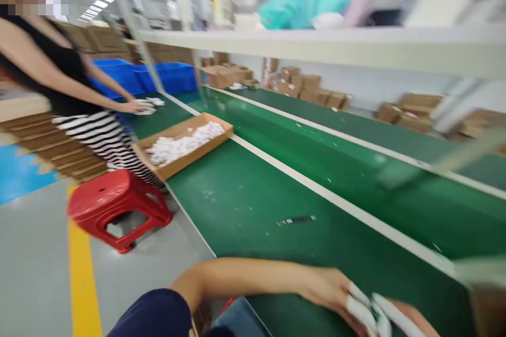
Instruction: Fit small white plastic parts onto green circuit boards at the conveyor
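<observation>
Low at the right of the head view, my left hand is bent over the green table, with white coverings on some of its fingers. My right hand is close beside it, partly cut off by the bottom edge, also with white on its fingers. The fingertips of both hands meet around something small, pale and green, too blurred to name. A dark slim tool lies flat on the table beyond my left forearm.
A cardboard tray of white pieces sits on the table at left. Beyond it stands a person handling white items. A red stool is on the floor. A loaded shelf spans above; blue bins and cartons stand behind.
</observation>
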{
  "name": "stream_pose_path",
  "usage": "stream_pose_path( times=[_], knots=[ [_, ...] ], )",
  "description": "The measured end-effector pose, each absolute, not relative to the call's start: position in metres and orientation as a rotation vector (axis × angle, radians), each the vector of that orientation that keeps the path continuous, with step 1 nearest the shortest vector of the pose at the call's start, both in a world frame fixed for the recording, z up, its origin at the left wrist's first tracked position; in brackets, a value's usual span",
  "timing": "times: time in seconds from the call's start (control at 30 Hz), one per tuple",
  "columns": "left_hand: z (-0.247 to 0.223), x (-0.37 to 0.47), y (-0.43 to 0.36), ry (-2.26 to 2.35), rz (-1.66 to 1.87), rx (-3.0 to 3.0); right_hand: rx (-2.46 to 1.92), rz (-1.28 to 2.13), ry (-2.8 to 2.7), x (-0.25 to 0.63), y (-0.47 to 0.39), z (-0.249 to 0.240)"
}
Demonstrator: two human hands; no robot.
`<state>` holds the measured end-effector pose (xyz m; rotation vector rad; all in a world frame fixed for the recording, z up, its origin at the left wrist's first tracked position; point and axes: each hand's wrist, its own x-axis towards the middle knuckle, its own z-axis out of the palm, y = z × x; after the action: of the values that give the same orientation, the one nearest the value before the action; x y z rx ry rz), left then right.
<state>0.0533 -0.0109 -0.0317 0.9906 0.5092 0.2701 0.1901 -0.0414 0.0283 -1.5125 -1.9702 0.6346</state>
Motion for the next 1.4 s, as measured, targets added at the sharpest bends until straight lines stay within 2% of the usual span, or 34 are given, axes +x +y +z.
stream_pose_path(
  times=[0.1,0.23,0.4,0.6,0.77,0.93,1.07,1.27,1.4],
  knots=[
    [-0.014,0.054,-0.017,0.455,0.307,0.882,-1.441,0.718,-2.040,0.236,-0.079,0.052],
    [0.007,0.046,-0.001,0.454,0.265,0.915,-1.326,0.707,-2.177,0.238,-0.083,0.071],
    [0.010,0.048,0.001,0.373,0.233,0.866,-1.267,0.714,-2.101,0.237,-0.071,0.066],
    [0.003,0.047,-0.002,0.252,0.166,0.877,-1.074,1.121,-1.878,0.239,-0.072,0.063],
    [0.003,0.045,0.001,0.252,0.146,0.867,-1.117,1.013,-1.869,0.225,-0.076,0.065],
    [0.003,0.047,-0.001,0.200,0.084,0.839,-1.099,1.240,-1.704,0.222,-0.079,0.066],
    [0.001,0.048,-0.003,0.158,0.062,0.825,-1.137,1.226,-1.638,0.220,-0.079,0.065],
    [0.002,0.047,-0.005,0.073,0.001,0.777,-1.065,1.598,-1.315,0.213,-0.084,0.068],
    [0.005,0.048,-0.005,0.060,-0.053,0.732,-1.205,1.431,-1.385,0.216,-0.082,0.068]
  ],
)
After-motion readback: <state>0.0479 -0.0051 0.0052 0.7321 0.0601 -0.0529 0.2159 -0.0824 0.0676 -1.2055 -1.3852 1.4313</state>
